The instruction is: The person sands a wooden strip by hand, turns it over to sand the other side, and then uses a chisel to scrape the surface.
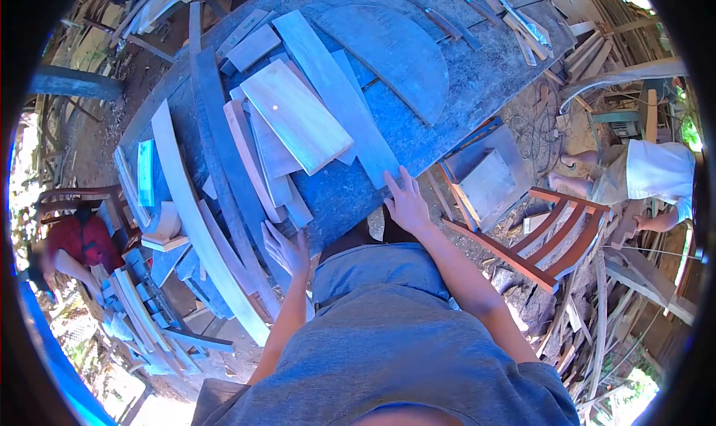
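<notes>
The right hand [406,201] is laid flat, fingers spread, on the workbench [462,76] edge; a long plank [339,90] ends just beyond its fingertips. The left hand [287,248] is rested open, nothing gripped, short boards [272,169] just ahead.

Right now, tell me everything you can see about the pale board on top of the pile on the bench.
The pale board is a flat rectangular slab of light tan wood, smooth, with a bright spot on its face. It lies flat and skewed atop the stack on the workbench, overlapping a long grey plank. Neither the left hand nor the right hand touches it; both rest open at the bench's edge.
</notes>
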`<state>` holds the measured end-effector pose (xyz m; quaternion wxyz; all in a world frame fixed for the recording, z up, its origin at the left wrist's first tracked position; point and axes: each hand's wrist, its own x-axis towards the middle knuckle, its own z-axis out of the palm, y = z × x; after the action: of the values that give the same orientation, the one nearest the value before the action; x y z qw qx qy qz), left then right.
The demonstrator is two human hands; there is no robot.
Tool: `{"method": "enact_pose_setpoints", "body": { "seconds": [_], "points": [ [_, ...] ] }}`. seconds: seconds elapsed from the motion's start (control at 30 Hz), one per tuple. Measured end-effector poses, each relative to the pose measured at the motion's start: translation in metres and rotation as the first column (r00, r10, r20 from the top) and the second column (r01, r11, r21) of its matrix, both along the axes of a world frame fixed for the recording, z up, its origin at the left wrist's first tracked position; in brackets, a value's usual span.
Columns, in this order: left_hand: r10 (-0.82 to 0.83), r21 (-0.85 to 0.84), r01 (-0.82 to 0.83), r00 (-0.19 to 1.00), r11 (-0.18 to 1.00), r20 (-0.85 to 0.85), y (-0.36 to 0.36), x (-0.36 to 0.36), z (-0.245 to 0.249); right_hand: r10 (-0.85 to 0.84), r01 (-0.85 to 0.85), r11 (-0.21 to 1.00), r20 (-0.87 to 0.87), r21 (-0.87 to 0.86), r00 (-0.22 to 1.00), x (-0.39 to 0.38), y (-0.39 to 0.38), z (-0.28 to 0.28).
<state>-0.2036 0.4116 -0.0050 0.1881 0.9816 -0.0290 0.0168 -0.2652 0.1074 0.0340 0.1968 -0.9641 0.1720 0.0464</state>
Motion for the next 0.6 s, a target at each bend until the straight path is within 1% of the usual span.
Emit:
{"method": "enact_pose_setpoints", "body": {
  "seconds": [0.03, 0.07, 0.1, 0.13, 0.17, 0.2, 0.23, 0.3, 0.33, 0.37, 0.43, 0.47, 0.5, 0.57, 0.6],
  "points": [
    [0.070, 0.032, -0.070, 0.998, 0.997, 0.007, -0.004, 0.000, 0.001, 0.005, -0.005, 1.000, -0.001, -0.004, 1.000, -0.003, -0.001, 0.002],
    [0.134, -0.011, -0.134, 0.991, 0.991, -0.001, -0.001, 0.002, -0.001, -0.013, 0.016, 0.998, -0.051, 0.063, 0.999, -0.004, -0.003, 0.005],
    [0.142, -0.010, -0.142, 0.990, 0.990, 0.001, 0.003, 0.003, 0.000, -0.025, 0.039, 0.990, -0.104, 0.132, 0.994, -0.004, -0.003, 0.009],
    [0.085, 0.040, -0.085, 0.996, 0.996, 0.001, 0.008, 0.002, 0.001, -0.017, 0.031, 0.990, -0.103, 0.136, 0.995, -0.003, -0.006, 0.012],
    [0.026, 0.093, -0.025, 1.000, 0.995, -0.002, 0.014, 0.003, 0.003, -0.014, 0.039, 0.987, -0.159, 0.156, 0.987, 0.001, -0.009, 0.014],
    [0.071, 0.146, -0.069, 0.997, 0.987, -0.006, 0.020, 0.004, -0.001, -0.012, 0.050, 0.983, -0.215, 0.174, 0.977, 0.003, -0.012, 0.016],
    [0.075, 0.148, -0.073, 0.997, 0.986, -0.006, 0.029, 0.005, -0.005, -0.007, 0.046, 0.983, -0.216, 0.177, 0.976, 0.005, -0.013, 0.014],
    [0.174, 0.134, -0.173, 0.985, 0.976, 0.000, 0.045, 0.005, -0.008, 0.004, 0.029, 0.988, -0.212, 0.152, 0.977, 0.005, -0.018, 0.012],
    [0.118, 0.151, -0.120, 0.993, 0.981, 0.024, 0.050, 0.005, -0.008, 0.011, 0.021, 0.988, -0.211, 0.151, 0.978, 0.005, -0.020, 0.011],
    [0.122, 0.154, -0.125, 0.992, 0.980, 0.027, 0.053, 0.007, -0.009, 0.001, 0.035, 0.986, -0.218, 0.163, 0.976, 0.005, -0.019, 0.009],
    [0.040, 0.179, -0.033, 0.998, 0.983, -0.040, 0.054, 0.013, -0.003, -0.004, 0.047, 0.982, -0.230, 0.181, 0.973, 0.002, -0.015, 0.009],
    [0.006, 0.178, -0.010, 1.000, 0.984, 0.023, 0.053, 0.014, 0.000, -0.022, 0.057, 0.985, -0.214, 0.161, 0.977, 0.001, -0.013, 0.009],
    [0.014, 0.181, -0.018, 1.000, 0.983, 0.023, 0.052, 0.015, 0.003, -0.039, 0.067, 0.988, -0.195, 0.139, 0.980, 0.001, -0.011, 0.008],
    [0.080, 0.085, -0.074, 0.995, 0.994, -0.065, 0.050, 0.018, 0.010, -0.031, 0.057, 0.989, -0.183, 0.138, 0.983, 0.000, -0.011, 0.007],
    [0.084, 0.086, -0.078, 0.994, 0.993, -0.067, 0.050, 0.020, 0.013, -0.034, 0.058, 0.989, -0.174, 0.134, 0.984, 0.000, -0.011, 0.008]
  ]
}}
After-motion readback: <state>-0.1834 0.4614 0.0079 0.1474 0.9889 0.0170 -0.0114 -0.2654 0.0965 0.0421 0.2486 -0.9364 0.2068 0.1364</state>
